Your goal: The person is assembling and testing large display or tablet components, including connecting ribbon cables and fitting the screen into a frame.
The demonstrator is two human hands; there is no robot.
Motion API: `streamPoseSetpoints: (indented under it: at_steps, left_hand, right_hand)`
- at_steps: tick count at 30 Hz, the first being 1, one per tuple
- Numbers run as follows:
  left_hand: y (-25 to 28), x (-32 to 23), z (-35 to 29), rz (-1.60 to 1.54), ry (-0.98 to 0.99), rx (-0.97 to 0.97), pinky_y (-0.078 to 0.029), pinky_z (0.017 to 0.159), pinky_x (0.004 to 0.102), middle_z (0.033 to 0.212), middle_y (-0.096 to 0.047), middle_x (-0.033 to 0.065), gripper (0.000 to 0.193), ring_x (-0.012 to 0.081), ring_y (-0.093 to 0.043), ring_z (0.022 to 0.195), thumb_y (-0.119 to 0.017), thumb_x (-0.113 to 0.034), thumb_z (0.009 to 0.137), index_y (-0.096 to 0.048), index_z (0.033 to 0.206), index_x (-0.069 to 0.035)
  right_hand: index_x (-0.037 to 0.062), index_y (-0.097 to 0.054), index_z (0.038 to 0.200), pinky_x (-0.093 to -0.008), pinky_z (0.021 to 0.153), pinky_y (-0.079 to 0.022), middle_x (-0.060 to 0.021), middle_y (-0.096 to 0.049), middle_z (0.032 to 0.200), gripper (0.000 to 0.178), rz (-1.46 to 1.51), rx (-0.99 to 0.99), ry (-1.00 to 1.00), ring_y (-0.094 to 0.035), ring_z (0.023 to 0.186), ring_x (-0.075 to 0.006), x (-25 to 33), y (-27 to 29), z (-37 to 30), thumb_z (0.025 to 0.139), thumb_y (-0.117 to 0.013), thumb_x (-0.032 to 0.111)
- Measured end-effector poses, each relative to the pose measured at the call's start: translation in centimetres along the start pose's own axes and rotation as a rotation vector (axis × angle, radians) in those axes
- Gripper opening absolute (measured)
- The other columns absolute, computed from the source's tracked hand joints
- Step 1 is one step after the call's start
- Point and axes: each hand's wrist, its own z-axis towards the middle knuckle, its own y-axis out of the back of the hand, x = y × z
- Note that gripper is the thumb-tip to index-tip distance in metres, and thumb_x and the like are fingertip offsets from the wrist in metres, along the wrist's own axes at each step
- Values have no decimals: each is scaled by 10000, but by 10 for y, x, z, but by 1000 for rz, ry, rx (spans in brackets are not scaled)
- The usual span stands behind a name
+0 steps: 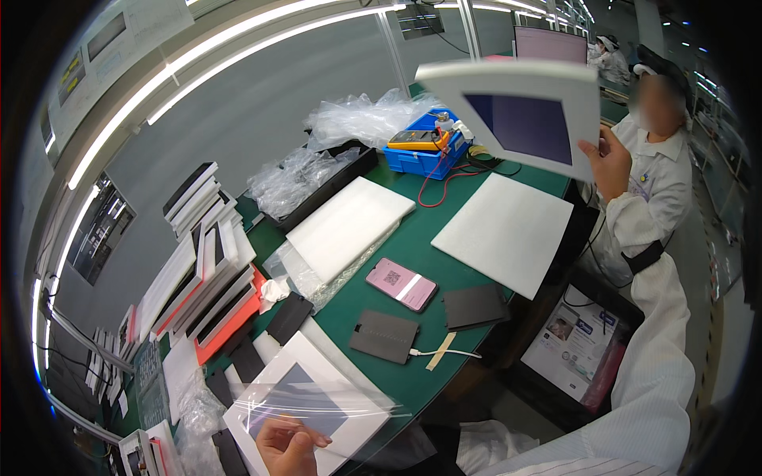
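My right hand (611,163) is raised at the upper right, gripping the edge of a white-framed panel (583,103) with a dark blue middle. At the lower edge, my left hand (290,446) is closed, thumb against fingers, on a sheet of clear plastic film (274,394). Under that film lies another white frame (298,349) with a grey-blue middle, resting at the table's front. A white foam sheet (508,230) lies flat on the green table (373,317) below the raised panel.
A pink-screened phone (402,284) and dark flat boxes (384,336) lie mid-table. Stacked frames (214,278) line the left. A blue bin (417,163) holds a yellow meter (419,140). At right, a co-worker (659,159) stands behind a dark-framed display (575,341).
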Motion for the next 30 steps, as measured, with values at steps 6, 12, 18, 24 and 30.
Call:
streamPoseSetpoints:
  at_steps: [6, 12, 18, 24, 30]
  left_hand:
    - [0, 2, -3, -34, 20, -19, -487, 629, 324, 739, -581, 78, 99, 175, -566, 640, -606, -17, 817, -566, 906, -12]
    - [2, 2, -6, -61, 37, 45, -488, 619, 326, 738, -584, 89, 89, 187, -569, 641, -622, -22, 810, -571, 881, -6]
    - [-3, 4, -3, -61, 124, 42, -503, 709, 379, 730, -603, 111, 104, 178, -579, 655, -643, -52, 809, -572, 872, -7]
    - [-28, 6, 13, 2, 94, 333, -509, 710, 394, 853, -601, 180, 119, 217, -615, 636, -661, -33, 784, -561, 834, 8]
    - [-66, 21, 19, -15, -40, 844, -477, 835, 361, 978, -620, 222, 330, 218, -619, 910, -621, -21, 818, -522, 1127, 41]
  right_hand:
    - [-50, -575, 968, -262, 585, -485, -95, -627, 798, 339, 809, 88, -763, -613, 646, -169, -30, 12, -3, 846, -575, 266]
    - [-62, -527, 1082, -350, 718, -489, -160, -620, 931, 386, 799, -15, -1206, -616, 775, -258, -79, -38, -99, 838, -557, 235]
    - [-115, -526, 1060, -376, 750, -475, -215, -609, 973, 406, 809, -139, -1249, -617, 829, -292, -118, -71, -149, 826, -578, 212]
    - [-39, -499, 1137, -403, 894, -372, -197, -512, 1064, 489, -637, 19, -551, -472, 1057, -325, -107, -67, -150, 821, -612, 316]
    - [11, -328, 1336, -340, 930, -417, -164, -547, 1177, 698, 1199, 1407, -888, -582, 1016, -252, 120, -38, -175, 918, -225, 560]
